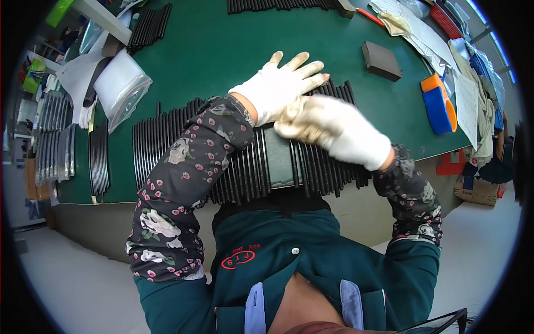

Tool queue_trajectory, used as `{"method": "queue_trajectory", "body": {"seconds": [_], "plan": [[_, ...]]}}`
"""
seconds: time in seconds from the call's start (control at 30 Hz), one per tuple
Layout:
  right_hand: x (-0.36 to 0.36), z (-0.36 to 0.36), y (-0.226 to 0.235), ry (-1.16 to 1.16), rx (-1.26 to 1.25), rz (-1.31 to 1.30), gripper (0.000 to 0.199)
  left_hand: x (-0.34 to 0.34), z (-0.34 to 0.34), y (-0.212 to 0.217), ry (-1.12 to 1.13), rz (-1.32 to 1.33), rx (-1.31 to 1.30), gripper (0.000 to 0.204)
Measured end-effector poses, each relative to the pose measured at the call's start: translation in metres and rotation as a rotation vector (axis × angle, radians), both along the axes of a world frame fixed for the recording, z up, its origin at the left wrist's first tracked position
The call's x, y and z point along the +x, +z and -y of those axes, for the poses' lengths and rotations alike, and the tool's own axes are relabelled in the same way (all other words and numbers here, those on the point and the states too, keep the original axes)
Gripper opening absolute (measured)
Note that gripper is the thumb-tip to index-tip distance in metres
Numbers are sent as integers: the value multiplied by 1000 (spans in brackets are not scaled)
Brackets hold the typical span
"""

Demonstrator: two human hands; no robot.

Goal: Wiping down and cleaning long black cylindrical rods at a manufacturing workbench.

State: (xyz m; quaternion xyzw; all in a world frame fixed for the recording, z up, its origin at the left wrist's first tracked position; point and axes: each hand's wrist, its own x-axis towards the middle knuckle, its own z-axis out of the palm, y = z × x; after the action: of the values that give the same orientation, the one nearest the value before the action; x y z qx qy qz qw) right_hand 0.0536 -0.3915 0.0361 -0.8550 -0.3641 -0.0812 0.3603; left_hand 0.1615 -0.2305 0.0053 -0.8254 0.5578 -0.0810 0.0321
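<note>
My left hand (276,86), in a white work glove with cream fingers, is stretched out flat with its fingers spread, above the row of thin black rods (245,167). A bare fingertip shows at the end of one of its fingers. Against its thumb side, my right hand (339,131) is closed, its gloved fingers curled in and slightly blurred. Whatever the right fingers grip, if anything, is hidden. Below my right hand lies a second group of black rods (328,170), parted from the first by a narrow strip of table.
A dark rectangular block (382,60) and a blue and orange tape roll (439,104) stand to the right. Plastic bags (122,83) lie at left, beside a stack of dark rods (99,158). More rods (278,4) line the far side of the green table (194,50).
</note>
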Motion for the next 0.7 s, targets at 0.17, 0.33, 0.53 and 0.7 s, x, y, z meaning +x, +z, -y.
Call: {"method": "queue_trajectory", "body": {"seconds": [0.17, 0.33, 0.53, 0.7], "plan": [[-40, -13, 22, 603, -103, -658, 26, -7, 0, 10, 43, -170, -15, 55], [2, -7, 13, 109, -37, 70, 34, -6, 1, 13, 15, -127, 11, 56], [-44, -6, 24, 471, -111, -503, 21, -10, 4, 9, 37, -163, -7, 55], [-6, 3, 26, -17, -63, -2, 33, -2, 0, 5, 3, -35, 45, 55]]}}
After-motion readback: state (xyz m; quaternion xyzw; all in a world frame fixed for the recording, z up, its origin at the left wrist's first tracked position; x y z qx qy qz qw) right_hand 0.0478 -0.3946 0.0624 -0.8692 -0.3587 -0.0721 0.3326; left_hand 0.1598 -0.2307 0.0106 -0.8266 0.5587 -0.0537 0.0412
